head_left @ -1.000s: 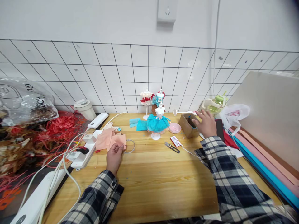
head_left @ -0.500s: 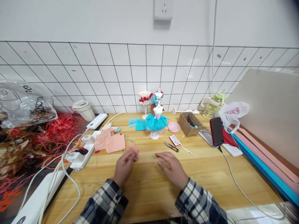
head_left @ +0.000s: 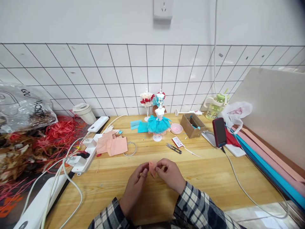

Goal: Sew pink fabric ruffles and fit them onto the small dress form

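Between my two hands is a small folded piece of peach crepe paper (head_left: 152, 169), held above the wooden table (head_left: 114, 184). My left hand (head_left: 137, 179) pinches its left edge between thumb and fingers. From the other side, my right hand (head_left: 170, 173) pinches the right edge, fingers closed. More peach sheets (head_left: 113, 144) lie in a loose pile to the left. Beyond my hands stands a small white dress form (head_left: 159, 112) with a ruffled turquoise skirt (head_left: 158, 125). Thread snips (head_left: 174, 148) lie in front of it, to the right.
A wire ring (head_left: 130, 149) lies beside the peach pile. Farther back are turquoise pieces (head_left: 142, 127), a pink bowl (head_left: 176, 128) and a cardboard box (head_left: 192, 126). A phone (head_left: 219, 133) stands at right with a cable. At left, a power strip (head_left: 84, 159) trails cords.
My left hand has carried the peach piece rightward to the middle. The right hand, open before, has closed on the piece's other edge. The view has shifted slightly.
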Demonstrator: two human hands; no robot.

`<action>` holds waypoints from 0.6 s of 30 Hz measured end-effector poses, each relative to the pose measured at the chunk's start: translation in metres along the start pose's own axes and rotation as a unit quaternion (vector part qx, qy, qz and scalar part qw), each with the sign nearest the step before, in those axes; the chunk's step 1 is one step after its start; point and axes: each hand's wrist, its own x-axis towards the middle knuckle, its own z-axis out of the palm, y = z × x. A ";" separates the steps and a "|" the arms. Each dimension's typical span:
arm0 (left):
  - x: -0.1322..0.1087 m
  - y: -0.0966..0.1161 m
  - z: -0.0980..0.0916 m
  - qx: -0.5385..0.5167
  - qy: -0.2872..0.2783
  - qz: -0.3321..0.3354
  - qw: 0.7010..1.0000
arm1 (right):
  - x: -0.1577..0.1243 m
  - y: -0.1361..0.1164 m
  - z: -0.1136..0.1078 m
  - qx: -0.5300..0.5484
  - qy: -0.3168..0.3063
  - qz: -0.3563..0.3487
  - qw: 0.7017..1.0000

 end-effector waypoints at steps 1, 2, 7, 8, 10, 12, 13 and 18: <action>0.000 -0.001 0.001 -0.024 0.018 -0.005 1.000 | -0.003 -0.002 0.001 -0.039 0.019 -0.019 0.999; 0.000 -0.002 0.002 -0.052 0.020 -0.004 0.998 | -0.006 -0.005 0.002 -0.072 0.031 -0.039 0.996; 0.004 0.008 0.010 -0.126 -0.033 -0.026 0.991 | -0.015 -0.019 0.009 -0.047 -0.021 -0.059 0.997; 0.004 0.009 0.010 -0.139 -0.031 -0.042 0.989 | -0.016 -0.020 0.011 -0.019 -0.028 -0.042 0.999; 0.004 0.010 0.008 -0.182 -0.036 -0.076 0.980 | -0.016 -0.018 0.014 0.063 -0.039 0.009 0.997; 0.003 0.009 0.004 -0.229 -0.066 -0.111 0.965 | -0.016 -0.013 0.015 0.175 -0.062 0.059 0.981; 0.002 0.009 0.001 -0.246 -0.082 -0.127 0.957 | -0.015 -0.010 0.015 0.225 -0.075 0.076 0.969; -0.003 0.010 -0.005 -0.328 -0.049 -0.160 0.930 | -0.018 -0.008 0.011 0.160 -0.018 0.049 0.986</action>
